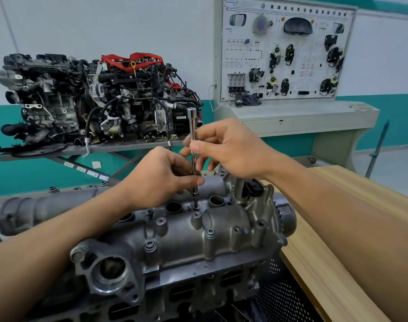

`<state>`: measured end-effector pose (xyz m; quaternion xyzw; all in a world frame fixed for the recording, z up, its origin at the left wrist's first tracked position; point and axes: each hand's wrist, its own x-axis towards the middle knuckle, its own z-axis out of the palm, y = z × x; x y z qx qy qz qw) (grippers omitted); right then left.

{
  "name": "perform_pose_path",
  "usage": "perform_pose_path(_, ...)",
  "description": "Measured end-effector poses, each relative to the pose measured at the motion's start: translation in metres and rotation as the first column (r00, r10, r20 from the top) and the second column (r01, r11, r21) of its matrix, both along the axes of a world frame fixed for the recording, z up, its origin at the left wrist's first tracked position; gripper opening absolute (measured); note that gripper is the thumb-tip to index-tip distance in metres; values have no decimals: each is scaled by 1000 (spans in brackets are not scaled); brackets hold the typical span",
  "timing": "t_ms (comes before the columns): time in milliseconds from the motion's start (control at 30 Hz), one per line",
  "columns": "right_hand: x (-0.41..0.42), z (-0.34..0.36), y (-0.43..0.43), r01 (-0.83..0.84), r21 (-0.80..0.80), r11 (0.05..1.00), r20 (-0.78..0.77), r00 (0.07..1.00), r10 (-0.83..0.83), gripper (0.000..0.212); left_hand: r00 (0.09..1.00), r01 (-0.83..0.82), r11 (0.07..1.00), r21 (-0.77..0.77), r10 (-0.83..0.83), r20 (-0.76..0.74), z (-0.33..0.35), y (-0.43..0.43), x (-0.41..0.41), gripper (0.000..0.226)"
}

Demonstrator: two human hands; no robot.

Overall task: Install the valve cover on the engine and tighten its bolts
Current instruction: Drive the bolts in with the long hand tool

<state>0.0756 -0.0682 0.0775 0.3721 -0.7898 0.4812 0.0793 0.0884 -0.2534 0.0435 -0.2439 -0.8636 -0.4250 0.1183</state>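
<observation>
Both the left hand (162, 176) and right hand (226, 147) pinch the upright extension bar (192, 135) with curled fingers, above the valve cover (221, 228).

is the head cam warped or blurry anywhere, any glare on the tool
Head view: wide-angle bowing tilts the training board and stretches the forearms near the edges; light is soft and even, without hard shadows; a thin highlight runs down the extension bar; the valve cover is sharp.

Bright even light, edges warped.
</observation>
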Motion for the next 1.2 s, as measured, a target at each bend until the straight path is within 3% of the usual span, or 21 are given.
perform_pose_path(267, 2, -20, -22, 275, -212, 938, -248, 913, -323, 30, 999, -1, 1000, -23, 2, 35, -1, 0, -1, 13)
perform_pose_path(467, 0, -6, -9, 23, -6, 1000, -2, 1000, -23, 20, 998, 7, 1000, -14, -6, 57, -1, -1, -1, 10)
perform_pose_path(567, 0, -7, -6, 17, -37, 999, 2, 1000, -17, 22, 998, 13, 999, -32, -11, 67, -2, 0, -1, 10)
perform_pose_path(800, 4, -20, -12, 200, -217, 956, -125, 965, -230, 16, 994, 29, 997, -71, -20, 112, -2, 1, 0, 9)
perform_pose_path(933, 7, -24, -20, 340, -318, 885, -180, 895, -409, 22, 994, 29, 988, -151, -13, 108, -2, 1, 1, 11)
perform_pose_path(1000, 8, -21, -20, 404, -295, 866, -205, 858, -471, 25, 995, 28, 985, -169, -11, 99, -2, 1, 1, 15)
perform_pose_path(1100, 8, -11, -12, 413, -121, 903, -208, 879, -430, 22, 997, 22, 985, -173, -9, 80, -3, 1, -1, 9)
perform_pose_path(1200, 9, -3, -1, 167, 0, 986, -80, 983, -166, 25, 998, 37, 982, -187, -26, 63, -3, 1, -2, 7)
